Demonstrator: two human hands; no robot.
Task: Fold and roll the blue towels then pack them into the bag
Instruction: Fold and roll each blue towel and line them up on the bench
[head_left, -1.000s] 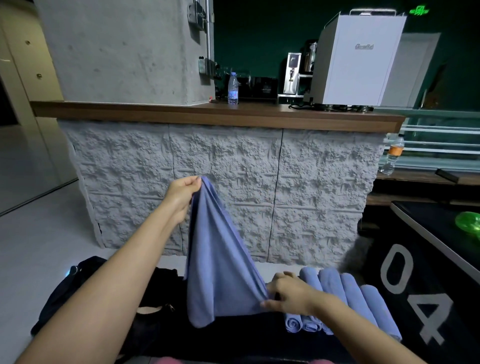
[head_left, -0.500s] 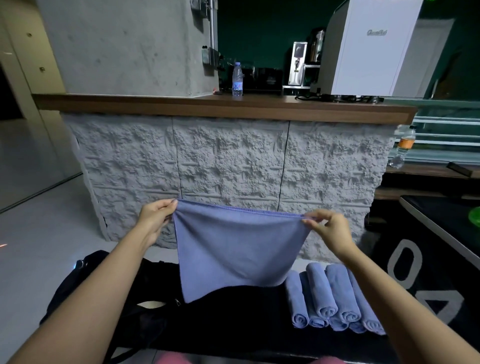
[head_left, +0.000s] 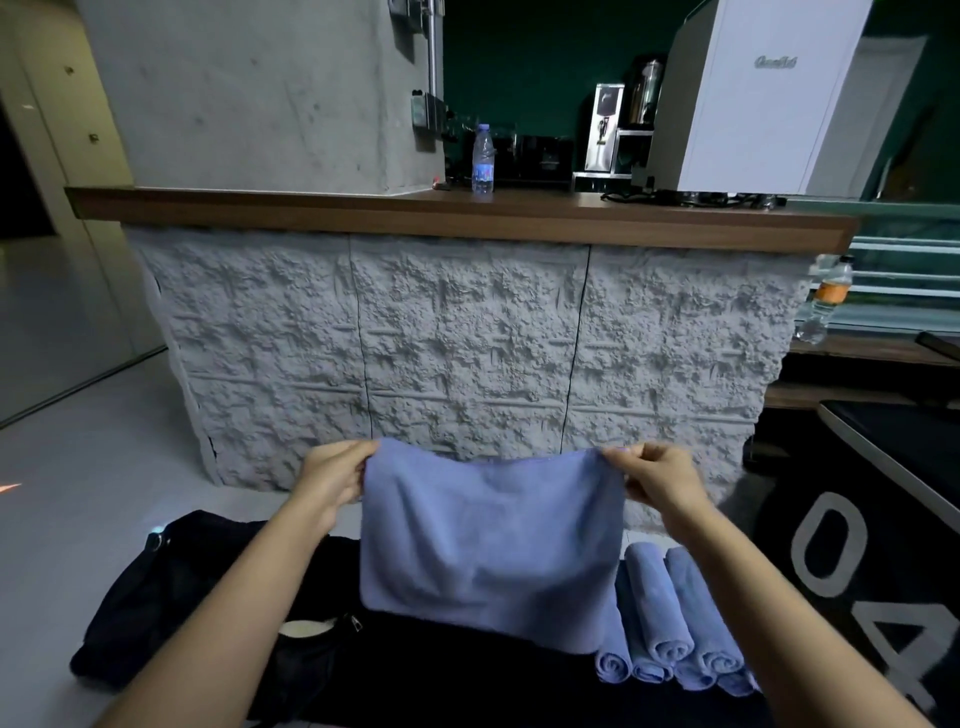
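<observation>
Each grip is a narrow pinch: the left hand (head_left: 332, 480) holds the upper left corner of the blue towel (head_left: 488, 540) between thumb and curled fingers, and the right hand (head_left: 657, 480) pinches the upper right corner the same way. The towel hangs flat between them, facing the person. Its long axis runs left to right, its top edge sags a little in the middle, and its lower edge hangs low over the dark counter (head_left: 467, 686); whether it touches is not clear. Laying it down for a fold looks like a matter of lowering both hands together, straight toward the bare middle of the counter under the cloth. Toward the right end lie the rolled towels (head_left: 670, 618), side by side, spiral ends facing the near edge, so the right hand is nearer them and has little spare room. At the left end sits the black bag (head_left: 171, 597), its zip parted, nearer the left hand. Beyond the far edge stands a stone-faced bar (head_left: 467, 338)
</observation>
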